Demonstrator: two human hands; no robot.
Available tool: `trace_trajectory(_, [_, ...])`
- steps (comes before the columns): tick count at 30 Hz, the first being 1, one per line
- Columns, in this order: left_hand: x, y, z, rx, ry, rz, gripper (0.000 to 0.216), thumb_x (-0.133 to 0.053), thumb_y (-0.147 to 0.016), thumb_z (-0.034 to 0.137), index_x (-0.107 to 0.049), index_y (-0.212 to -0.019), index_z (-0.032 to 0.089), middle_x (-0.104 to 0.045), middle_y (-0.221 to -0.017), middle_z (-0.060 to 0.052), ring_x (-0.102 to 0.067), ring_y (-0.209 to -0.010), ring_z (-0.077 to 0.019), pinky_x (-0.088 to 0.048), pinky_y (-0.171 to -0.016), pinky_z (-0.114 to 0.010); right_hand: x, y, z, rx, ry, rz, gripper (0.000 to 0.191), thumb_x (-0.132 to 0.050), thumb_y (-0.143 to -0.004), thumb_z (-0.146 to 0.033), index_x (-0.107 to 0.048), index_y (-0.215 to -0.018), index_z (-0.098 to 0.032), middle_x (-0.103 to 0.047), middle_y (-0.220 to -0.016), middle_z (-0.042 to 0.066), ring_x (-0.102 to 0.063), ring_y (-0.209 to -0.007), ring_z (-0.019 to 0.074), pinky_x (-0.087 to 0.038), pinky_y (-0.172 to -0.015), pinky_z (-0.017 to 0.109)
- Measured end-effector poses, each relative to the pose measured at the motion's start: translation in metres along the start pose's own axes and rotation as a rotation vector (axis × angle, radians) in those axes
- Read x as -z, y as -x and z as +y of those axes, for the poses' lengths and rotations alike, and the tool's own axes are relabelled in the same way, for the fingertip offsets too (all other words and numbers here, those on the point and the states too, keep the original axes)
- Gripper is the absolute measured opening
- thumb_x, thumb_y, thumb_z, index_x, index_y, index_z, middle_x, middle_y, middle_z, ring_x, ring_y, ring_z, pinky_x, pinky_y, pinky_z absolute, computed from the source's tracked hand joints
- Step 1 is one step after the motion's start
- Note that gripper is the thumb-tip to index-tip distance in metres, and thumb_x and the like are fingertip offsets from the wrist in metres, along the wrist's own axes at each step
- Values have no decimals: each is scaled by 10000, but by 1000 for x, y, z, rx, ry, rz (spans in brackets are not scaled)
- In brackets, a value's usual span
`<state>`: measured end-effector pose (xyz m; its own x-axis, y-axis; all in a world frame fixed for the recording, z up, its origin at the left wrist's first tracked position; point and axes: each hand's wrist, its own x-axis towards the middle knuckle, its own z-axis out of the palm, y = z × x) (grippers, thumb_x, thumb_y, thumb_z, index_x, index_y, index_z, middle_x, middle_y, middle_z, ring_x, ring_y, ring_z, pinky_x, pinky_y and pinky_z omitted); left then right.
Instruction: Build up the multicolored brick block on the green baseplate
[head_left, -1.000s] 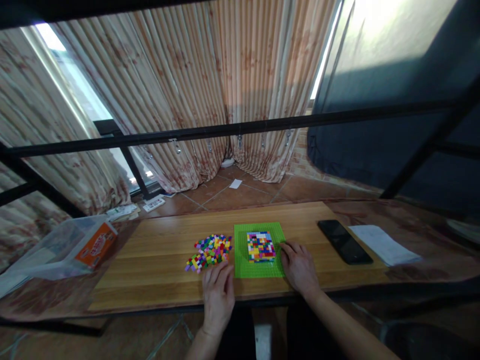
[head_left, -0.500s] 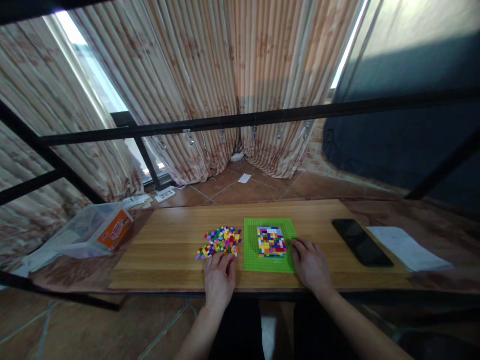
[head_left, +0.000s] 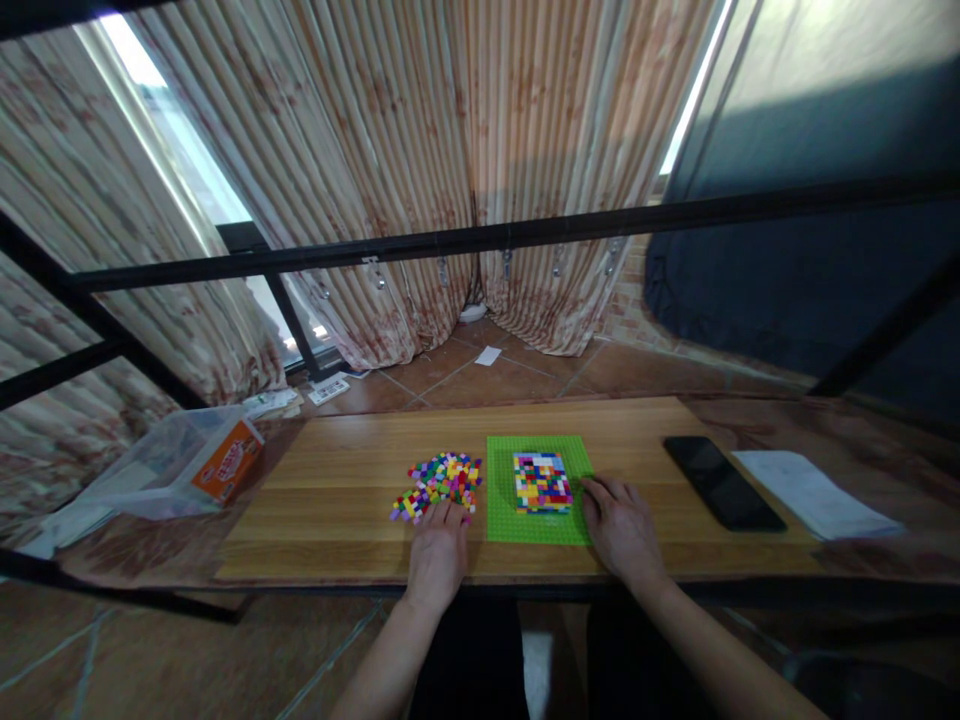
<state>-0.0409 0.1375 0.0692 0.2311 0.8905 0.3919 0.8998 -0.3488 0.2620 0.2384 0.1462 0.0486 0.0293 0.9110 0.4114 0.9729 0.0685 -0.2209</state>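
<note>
A green baseplate (head_left: 506, 500) lies on the wooden table (head_left: 330, 500), with a block of many-coloured small bricks (head_left: 541, 482) built on its middle. Left of it lies a loose pile of small coloured bricks (head_left: 442, 482). My left hand (head_left: 437, 553) rests at the near edge of that pile, fingertips touching the bricks, fingers curled together; what they hold, if anything, is hidden. My right hand (head_left: 622, 526) lies flat on the table at the baseplate's right edge, fingers stretched towards the built block.
A black phone (head_left: 723, 482) and a white paper (head_left: 814, 493) lie at the right. A clear plastic box (head_left: 161, 465) with an orange packet stands at the left. A black metal frame bar (head_left: 525, 235) crosses in front of curtains.
My left hand has slid forward to the near edge of the loose brick pile. The camera has tilted a little; my right hand has stayed at the baseplate.
</note>
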Motion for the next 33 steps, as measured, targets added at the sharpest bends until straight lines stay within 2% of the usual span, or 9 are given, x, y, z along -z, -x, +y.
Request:
trace_trajectory(10, [-8, -1, 2, -21, -84, -64, 244, -409, -836, 50, -615, -821, 179, -603, -847, -81, -544, -789, -226, -412, -693, -342, 1, 0, -1, 1, 6, -12, 301, -408, -902, -253, -625, -1102, -193, -622, -1068, 81, -506, -980, 227, -388, -848, 363])
trace_trajectory(18, [-9, 0, 5, -1, 2, -16, 260, -419, -807, 12, -622, -819, 173, -597, -818, -74, -551, -802, -212, -440, -699, -326, -1, 1, 0, 11, -6, 6, 295, -410, -900, -250, -622, -1099, -197, -621, -1080, 83, -513, -993, 230, -394, -851, 377])
trace_trajectory(24, [-7, 2, 4, 22, -4, -23, 234, -427, -859, 79, -633, -871, 189, -619, -852, -64, -569, -826, -212, -459, -724, -333, -3, 1, 1, 10, 5, 2, 292, -418, -896, -248, -619, -1103, -196, -623, -1075, 81, -517, -991, 230, -396, -851, 373])
trace_trajectory(29, [-9, 6, -4, 67, 56, 43, 224, -457, -863, 119, -622, -995, 196, -645, -894, -53, -595, -842, -208, -478, -762, -346, -4, 1, 1, 21, 6, 8, 292, -422, -887, -236, -621, -1098, -201, -624, -1077, 81, -515, -988, 228, -393, -840, 366])
trace_trajectory(33, [-4, 7, -6, 135, 187, 106, 196, -446, -877, 156, -633, -910, 206, -653, -880, -39, -614, -812, -183, -491, -727, -314, -2, 0, 0, 10, 14, 5, 294, -415, -895, -247, -621, -1099, -198, -625, -1070, 77, -510, -966, 224, -390, -845, 361])
